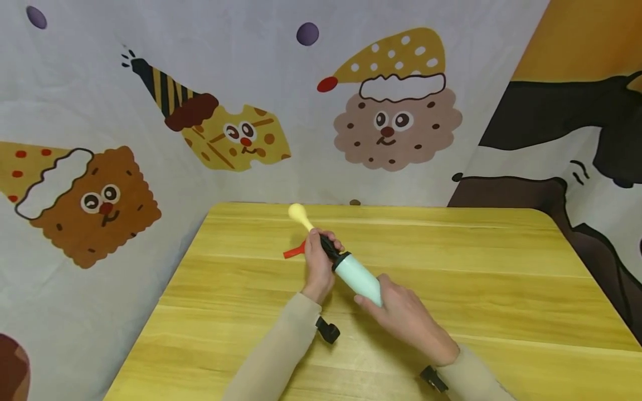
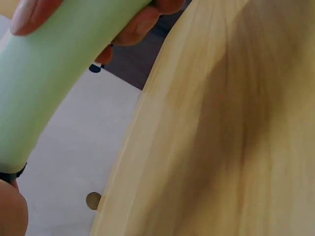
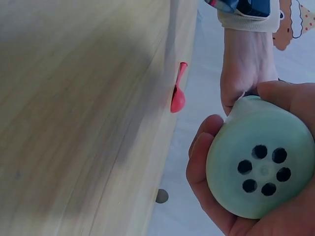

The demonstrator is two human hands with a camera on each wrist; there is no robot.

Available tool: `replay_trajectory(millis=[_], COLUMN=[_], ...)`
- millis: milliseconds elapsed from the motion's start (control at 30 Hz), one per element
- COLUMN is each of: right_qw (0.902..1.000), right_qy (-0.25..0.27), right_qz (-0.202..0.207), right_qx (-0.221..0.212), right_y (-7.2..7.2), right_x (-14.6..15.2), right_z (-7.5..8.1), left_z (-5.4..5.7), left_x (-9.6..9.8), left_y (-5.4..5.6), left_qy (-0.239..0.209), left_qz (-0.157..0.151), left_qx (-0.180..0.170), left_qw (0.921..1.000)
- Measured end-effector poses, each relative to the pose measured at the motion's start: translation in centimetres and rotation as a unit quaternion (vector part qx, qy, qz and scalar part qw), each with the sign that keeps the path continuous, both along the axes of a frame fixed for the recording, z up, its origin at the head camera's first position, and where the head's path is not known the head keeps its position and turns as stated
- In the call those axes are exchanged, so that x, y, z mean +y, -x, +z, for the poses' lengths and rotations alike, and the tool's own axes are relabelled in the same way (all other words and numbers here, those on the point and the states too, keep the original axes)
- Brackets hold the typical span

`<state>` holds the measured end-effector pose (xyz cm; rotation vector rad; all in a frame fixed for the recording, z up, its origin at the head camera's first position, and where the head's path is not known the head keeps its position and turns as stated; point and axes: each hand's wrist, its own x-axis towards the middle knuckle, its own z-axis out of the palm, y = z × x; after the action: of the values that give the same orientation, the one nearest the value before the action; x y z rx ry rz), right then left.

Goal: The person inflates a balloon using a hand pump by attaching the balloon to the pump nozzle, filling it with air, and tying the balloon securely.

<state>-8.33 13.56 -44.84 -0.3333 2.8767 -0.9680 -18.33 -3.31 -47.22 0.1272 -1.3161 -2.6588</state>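
Note:
A hand balloon pump (image 1: 358, 278) with a mint-green barrel and a black front end slants across the table's middle. My left hand (image 1: 319, 267) grips the black end, near the neck of a yellow balloon (image 1: 298, 213). The balloon's small round bulb points away from me. Around the rear of the green barrel, my right hand (image 1: 407, 316) curls its fingers and thumb. In the right wrist view the pump's round end (image 3: 266, 196) shows a ring of dark holes. Beyond the left hand lies a limp red balloon (image 3: 178, 101), partly covered by that hand in the head view.
The wooden table (image 1: 476, 278) has its far edge against a hanging cloth (image 1: 281, 78) printed with cartoon biscuits and cheese. Black wrist devices are strapped at the left sleeve (image 1: 281, 340) and right sleeve (image 1: 471, 376).

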Motion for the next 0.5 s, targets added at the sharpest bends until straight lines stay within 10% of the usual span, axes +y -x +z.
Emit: replay_trajectory(millis=[500], right_qw=[0.9992], right_qy=[-0.026], right_qz=[0.009], right_qx=[0.028], right_y=[-1.5], right_x=[0.5], right_z=[1.5], left_z=[1.9], left_x=[-2.8], left_y=[3.1], left_qy=[0.011], left_qz=[0.102], left_qx=[-0.034], left_qw=[0.9942])
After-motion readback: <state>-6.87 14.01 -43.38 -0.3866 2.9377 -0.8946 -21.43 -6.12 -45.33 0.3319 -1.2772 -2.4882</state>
